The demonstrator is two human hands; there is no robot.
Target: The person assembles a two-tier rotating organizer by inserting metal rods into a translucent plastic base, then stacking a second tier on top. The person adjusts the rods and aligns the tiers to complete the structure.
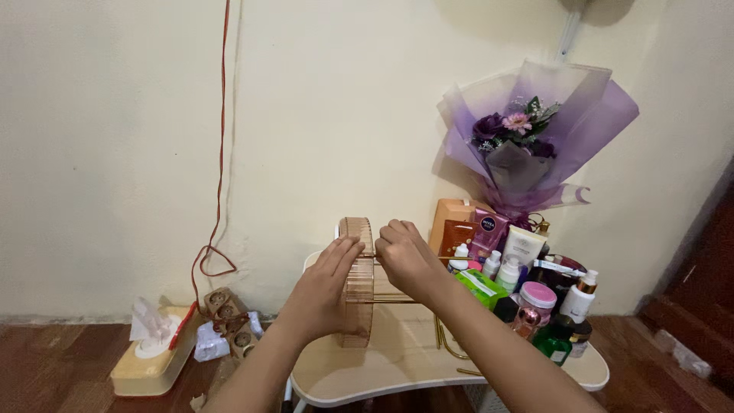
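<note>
Two hands meet over a small cream table (367,378), working on a ribbed amber plastic tray (357,281) turned up on its edge. The left hand (325,294) lies flat against the tray's near-left face with fingers spread, not gripping but bracing it, probably so that it cannot tip. The right hand (405,260) is curled closed around a thin gold rod (394,298) that sticks out from the tray's right face, seemingly to steady or turn it. The tray stands on the middle of the table, close to the wall. To the right crowd bottles and jars (535,287), with a purple-wrapped bouquet (527,138) leaning on the wall behind. On the floor at left sit a tissue box (153,356) and a power strip (229,321), from which a red cord (222,153) runs up the wall.
</note>
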